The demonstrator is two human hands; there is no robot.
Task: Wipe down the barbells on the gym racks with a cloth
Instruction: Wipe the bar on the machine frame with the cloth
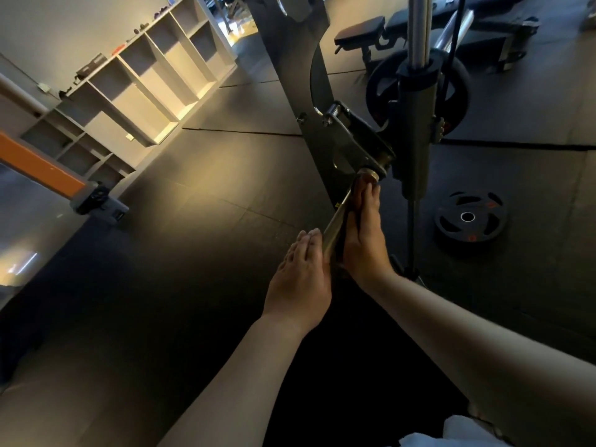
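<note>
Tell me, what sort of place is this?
Most likely a gym: a barbell sits in a dark metal rack, a weight plate lies on the dark rubber floor, and a padded bench stands at the back.

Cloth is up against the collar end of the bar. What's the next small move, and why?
Probably draw the right hand and the dark cloth down the barbell toward the left hand. The fingertips reach the collar, so nothing is left above, and bare shaft shows lower down; the left hand's flat fingers brace it.
</note>
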